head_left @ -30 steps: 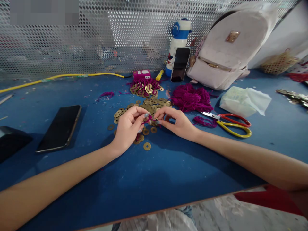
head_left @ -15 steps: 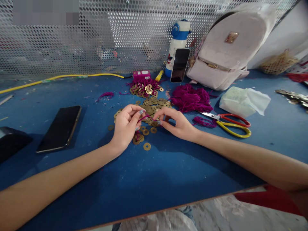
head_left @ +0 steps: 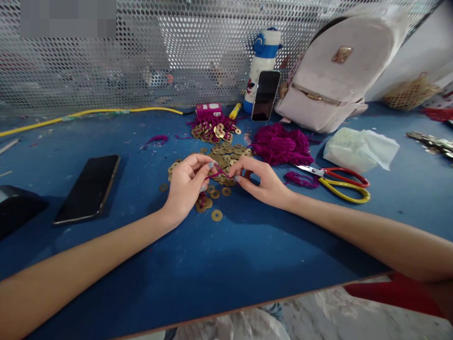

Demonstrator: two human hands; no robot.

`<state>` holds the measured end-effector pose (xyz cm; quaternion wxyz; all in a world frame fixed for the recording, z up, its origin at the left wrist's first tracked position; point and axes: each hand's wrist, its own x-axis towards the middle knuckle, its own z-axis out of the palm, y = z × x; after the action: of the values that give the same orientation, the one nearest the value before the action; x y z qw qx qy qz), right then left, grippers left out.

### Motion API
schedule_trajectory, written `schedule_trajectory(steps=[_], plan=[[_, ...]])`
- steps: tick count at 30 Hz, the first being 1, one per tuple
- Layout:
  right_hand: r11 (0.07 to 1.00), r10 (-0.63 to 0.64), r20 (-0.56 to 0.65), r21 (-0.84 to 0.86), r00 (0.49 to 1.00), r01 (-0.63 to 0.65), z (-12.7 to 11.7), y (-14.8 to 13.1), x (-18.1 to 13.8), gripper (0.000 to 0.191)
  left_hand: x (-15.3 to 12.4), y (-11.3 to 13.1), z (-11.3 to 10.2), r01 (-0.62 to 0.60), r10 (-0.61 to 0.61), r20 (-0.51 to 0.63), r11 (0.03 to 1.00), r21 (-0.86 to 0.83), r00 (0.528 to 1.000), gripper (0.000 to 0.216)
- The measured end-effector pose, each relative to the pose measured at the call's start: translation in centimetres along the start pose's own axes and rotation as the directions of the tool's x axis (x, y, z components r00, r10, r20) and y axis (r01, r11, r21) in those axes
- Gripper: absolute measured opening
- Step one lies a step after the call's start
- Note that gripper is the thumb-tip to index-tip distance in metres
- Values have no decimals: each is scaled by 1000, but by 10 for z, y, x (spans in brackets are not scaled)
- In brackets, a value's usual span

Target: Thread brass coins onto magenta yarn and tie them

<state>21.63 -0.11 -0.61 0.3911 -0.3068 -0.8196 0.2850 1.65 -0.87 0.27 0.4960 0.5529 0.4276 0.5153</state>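
Note:
My left hand (head_left: 187, 186) pinches a purple cord (head_left: 216, 174) between thumb and forefinger. The cord spans the small gap to my right hand (head_left: 260, 184), whose thumb and fingertips are closed on its other end. Below my left fingers hang or rest a few brass coins (head_left: 203, 203) with purple cord among them; whether they are tied to the held cord I cannot tell. A heap of brass coins with center holes (head_left: 226, 153) lies just behind both hands. One loose coin (head_left: 217, 215) lies in front of them.
Right of the coins lie a purple cord bundle (head_left: 283, 144) and scissors (head_left: 343, 182) with red and yellow handles. Corded coins (head_left: 212, 130) lie behind. A phone (head_left: 88, 189) is at left; another phone (head_left: 265, 97) leans on a bottle (head_left: 264, 61) beside a backpack (head_left: 339, 71).
My right hand has shifted very slightly to the right, and the stretch of purple cord between the hands now shows as a small loop. Both hands keep their pinch.

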Motion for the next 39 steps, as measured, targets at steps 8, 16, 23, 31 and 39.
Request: schedule_trajectory(steps=[8, 16, 23, 31, 39], plan=[[998, 44, 18, 54, 999, -45, 1, 2, 2, 16, -5, -1, 0, -89, 52, 184, 976, 199, 981, 10], [960, 186, 47, 202, 981, -192, 1, 6, 5, 16, -7, 1, 1, -55, 11, 244, 983, 174, 970, 15], [943, 172, 6, 289, 985, -167, 0, 7, 5, 20, -7, 1, 2, -146, 86, 258, 963, 225, 962, 23], [931, 151, 16, 332, 988, -148, 0, 4, 5, 21, -7, 0, 1, -226, 123, 304, 916, 332, 945, 10], [951, 104, 49, 286, 993, -114, 2, 4, 3, 16, -7, 2, 0, -357, 226, 322, 824, 440, 919, 11]])
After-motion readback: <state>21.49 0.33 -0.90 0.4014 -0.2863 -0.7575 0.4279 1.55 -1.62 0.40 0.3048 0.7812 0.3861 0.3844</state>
